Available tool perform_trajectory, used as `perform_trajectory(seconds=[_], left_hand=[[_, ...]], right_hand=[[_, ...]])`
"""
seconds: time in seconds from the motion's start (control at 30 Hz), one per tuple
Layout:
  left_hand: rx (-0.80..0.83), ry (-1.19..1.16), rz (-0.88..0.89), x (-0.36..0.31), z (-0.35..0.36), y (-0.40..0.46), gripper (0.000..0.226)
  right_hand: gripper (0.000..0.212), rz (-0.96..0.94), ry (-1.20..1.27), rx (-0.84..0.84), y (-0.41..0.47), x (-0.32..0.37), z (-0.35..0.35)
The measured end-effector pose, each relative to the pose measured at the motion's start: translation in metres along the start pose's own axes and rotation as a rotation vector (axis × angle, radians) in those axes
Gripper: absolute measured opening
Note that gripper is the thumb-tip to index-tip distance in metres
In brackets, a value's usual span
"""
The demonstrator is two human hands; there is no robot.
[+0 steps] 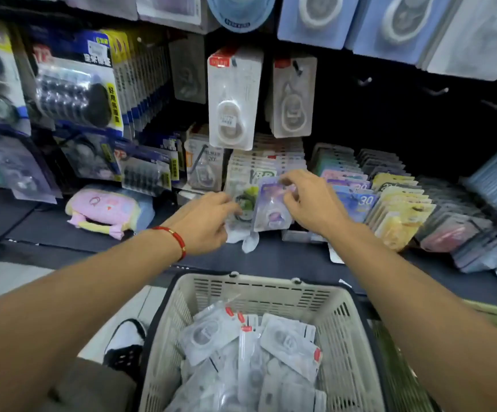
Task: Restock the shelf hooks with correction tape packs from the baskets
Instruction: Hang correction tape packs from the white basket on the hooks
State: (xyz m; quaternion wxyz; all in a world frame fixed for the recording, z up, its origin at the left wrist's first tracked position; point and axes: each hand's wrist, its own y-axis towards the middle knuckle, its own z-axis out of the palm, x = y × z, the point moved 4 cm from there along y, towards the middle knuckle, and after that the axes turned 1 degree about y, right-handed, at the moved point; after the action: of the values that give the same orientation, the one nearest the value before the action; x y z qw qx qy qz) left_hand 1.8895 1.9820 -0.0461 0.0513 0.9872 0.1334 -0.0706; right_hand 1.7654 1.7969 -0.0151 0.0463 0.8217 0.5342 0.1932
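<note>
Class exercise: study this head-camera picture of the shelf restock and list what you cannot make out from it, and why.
- Left hand fingertips: hidden behind the green pack.
- Purple pack top edge: covered by the right hand.
- Print on the packs in the basket: blurred, too small to read.
- Basket's near end: cut off by the bottom edge.
- Top-row packs: cut off by the top edge.
- Empty hooks: dark, barely visible.
</note>
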Motion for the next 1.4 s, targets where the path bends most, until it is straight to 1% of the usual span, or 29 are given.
perform_trajectory(seconds=[0.03,0.1,0.13,0.17,0.2,0.27,0.33,0.4,0.47,0.53,0.63,0.67,0.73,0.77,0.83,0.9,0.97,1.03,1.07,1.13,1.2,1.3,1.33,1.4], left_hand=[[0.124,0.012,0.01,-0.001,0.013,-0.011,0.049],[0.381,0.068,0.008,-0.002,0.041,-0.036,0.048],[0.49,0.102,-0.002,-0.002,0.056,-0.049,0.048],[0.564,0.124,-0.02,-0.002,0.071,-0.062,0.048],[0.601,0.123,-0.045,-0.003,0.086,-0.076,0.048],[0.601,0.069,-0.115,-0.005,0.114,-0.105,0.048],[0.583,0.01,-0.176,-0.01,0.144,-0.136,0.05],[0.601,-0.024,-0.212,-0.017,0.173,-0.164,0.052],[0.622,-0.08,-0.25,-0.024,0.195,-0.182,0.055],[0.589,-0.135,-0.288,-0.027,0.208,-0.184,0.06],[0.533,-0.181,-0.373,-0.026,0.221,-0.175,0.067],[0.531,-0.19,-0.403,-0.024,0.225,-0.172,0.069],[0.537,-0.178,-0.435,-0.019,0.236,-0.165,0.071],[0.551,-0.166,-0.437,-0.017,0.241,-0.162,0.071],[0.568,-0.151,-0.445,-0.015,0.251,-0.156,0.068],[0.548,-0.158,-0.476,-0.014,0.259,-0.147,0.055],[0.513,-0.175,-0.514,-0.014,0.265,-0.14,0.044],[0.498,-0.192,-0.539,-0.017,0.271,-0.137,0.043],[0.502,-0.199,-0.554,-0.018,0.275,-0.136,0.042],[0.502,-0.24,-0.615,-0.024,0.283,-0.136,0.036],[0.478,-0.313,-0.7,-0.03,0.288,-0.136,0.038],[0.42,-0.438,-0.823,-0.037,0.291,-0.138,0.057],[0.399,-0.462,-0.845,-0.038,0.293,-0.138,0.058],[0.332,-0.515,-0.911,-0.037,0.296,-0.138,0.05]], right_hand=[[0.029,0.021,0.025,0.094,-0.02,-0.003,0.011],[0.026,0.049,0.032,0.353,-0.06,-0.006,0.042],[0.026,0.047,0.013,0.489,-0.081,-0.006,0.06],[0.026,0.039,-0.017,0.612,-0.101,-0.006,0.079],[0.027,0.028,-0.048,0.722,-0.121,-0.005,0.099],[0.033,0.013,-0.07,0.9,-0.157,-0.003,0.138],[0.042,0.029,-0.026,0.993,-0.187,0.001,0.176],[0.046,0.083,0.057,1.003,-0.208,0.004,0.206],[0.053,0.167,0.122,0.979,-0.224,0.005,0.231],[0.066,0.27,0.121,0.904,-0.24,0.001,0.247],[0.08,0.517,0.038,0.7,-0.256,-0.021,0.253],[0.082,0.59,0.032,0.663,-0.262,-0.031,0.254],[0.083,0.661,0.06,0.673,-0.273,-0.05,0.257],[0.083,0.667,0.09,0.688,-0.276,-0.057,0.258],[0.083,0.658,0.128,0.657,-0.278,-0.067,0.259],[0.086,0.675,0.159,0.62,-0.278,-0.074,0.26],[0.091,0.724,0.209,0.62,-0.278,-0.08,0.264],[0.093,0.813,0.263,0.615,-0.279,-0.088,0.268],[0.092,0.834,0.268,0.614,-0.279,-0.092,0.268],[0.086,0.814,0.223,0.621,-0.277,-0.096,0.268],[0.081,0.774,0.16,0.611,-0.276,-0.096,0.264],[0.073,0.714,0.123,0.585,-0.273,-0.093,0.257],[0.073,0.7,0.135,0.584,-0.272,-0.091,0.255],[0.076,0.667,0.148,0.604,-0.271,-0.087,0.251]])
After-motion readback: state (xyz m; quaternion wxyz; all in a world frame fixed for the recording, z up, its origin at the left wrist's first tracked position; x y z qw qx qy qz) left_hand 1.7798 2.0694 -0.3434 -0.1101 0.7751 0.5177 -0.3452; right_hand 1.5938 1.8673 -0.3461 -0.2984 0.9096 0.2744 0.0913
